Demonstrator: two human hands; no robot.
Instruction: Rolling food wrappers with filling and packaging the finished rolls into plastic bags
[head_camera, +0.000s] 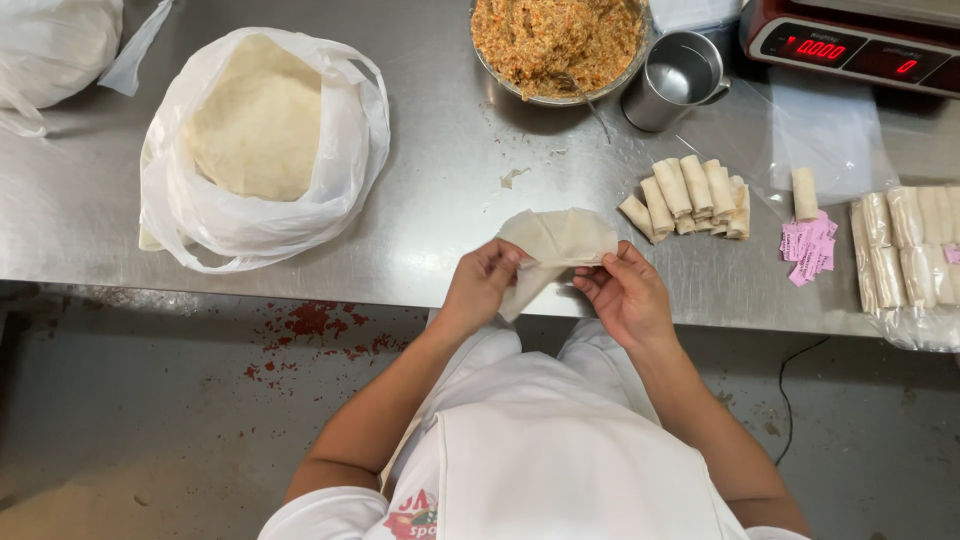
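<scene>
Both of my hands hold a thin pale wrapper sheet (556, 243) at the near edge of the steel table (430, 200). My left hand (482, 285) pinches its left side, where a corner hangs down. My right hand (625, 292) grips its right edge with the fingertips. A stack of round wrappers (258, 118) lies in an open white plastic bag (340, 190) to the left. A metal bowl of orange-brown chopped filling (556, 42) stands at the far side. Several finished rolls (690, 195) lie in a row to the right.
A steel cup (675, 80) stands beside the bowl, and a scale with a red display (850, 48) sits at the far right. One single roll (804, 192) lies on clear film, by pink paper slips (810, 248) and packed rolls (910, 260). Another white bag (50, 45) sits far left.
</scene>
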